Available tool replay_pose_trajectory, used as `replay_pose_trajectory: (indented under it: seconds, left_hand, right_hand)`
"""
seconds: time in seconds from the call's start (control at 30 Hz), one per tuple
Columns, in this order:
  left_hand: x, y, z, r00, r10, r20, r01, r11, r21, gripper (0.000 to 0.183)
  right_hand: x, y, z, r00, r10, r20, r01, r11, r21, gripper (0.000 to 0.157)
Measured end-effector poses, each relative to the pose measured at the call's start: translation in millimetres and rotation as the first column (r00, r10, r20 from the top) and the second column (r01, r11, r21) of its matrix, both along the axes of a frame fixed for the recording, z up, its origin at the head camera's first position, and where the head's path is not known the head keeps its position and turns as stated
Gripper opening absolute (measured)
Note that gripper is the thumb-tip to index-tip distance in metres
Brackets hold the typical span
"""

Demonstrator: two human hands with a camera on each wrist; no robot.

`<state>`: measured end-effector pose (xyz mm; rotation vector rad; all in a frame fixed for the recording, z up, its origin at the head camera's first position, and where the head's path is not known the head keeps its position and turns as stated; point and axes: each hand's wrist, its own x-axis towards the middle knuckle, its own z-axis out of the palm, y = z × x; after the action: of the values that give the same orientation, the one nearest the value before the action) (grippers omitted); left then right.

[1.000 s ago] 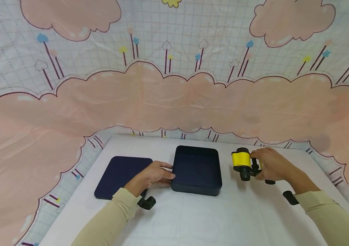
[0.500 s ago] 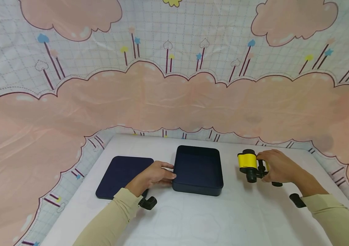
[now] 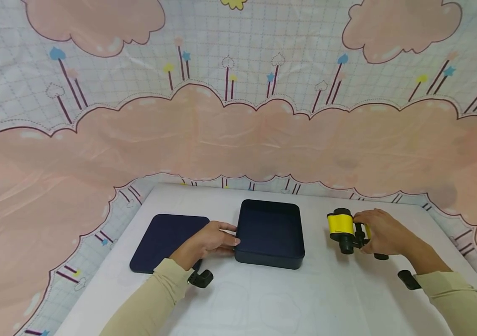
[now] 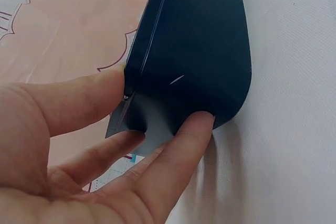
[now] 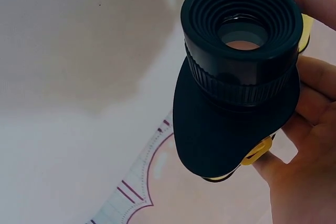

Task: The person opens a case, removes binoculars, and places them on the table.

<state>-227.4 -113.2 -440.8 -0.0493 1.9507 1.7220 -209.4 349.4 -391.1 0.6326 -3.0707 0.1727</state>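
A dark navy open box stands in the middle of the white table. My left hand rests against its left wall, the fingers nearly straight; in the left wrist view, the fingertips touch the dark box wall. Partly under that forearm lies a flat navy lid. Over on the right, my right hand grips yellow and black binoculars just above the table. A black eyepiece fills the right wrist view, with fingers curled round the far side of the body. The box's interior shows nothing inside.
The white table runs forward to a patterned cloth backdrop with pink clouds. A black wrist-worn device hangs under the left wrist, another under the right.
My right hand has moved to the right with the binoculars, away from the box, and then slightly nearer to me. My left hand has stayed at the box wall.
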Motion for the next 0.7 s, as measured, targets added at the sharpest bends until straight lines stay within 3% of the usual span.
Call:
replay_pose_trajectory:
  seconds: [0.7]
  left_hand:
    - [5.8,-1.7,0.8,1.000,0.004,-0.009,-0.003,1.000,0.010,0.057]
  right_hand:
    - [-0.7,-3.5,-16.4,0.999,-0.017,0.036,0.019,0.998,-0.063,0.073]
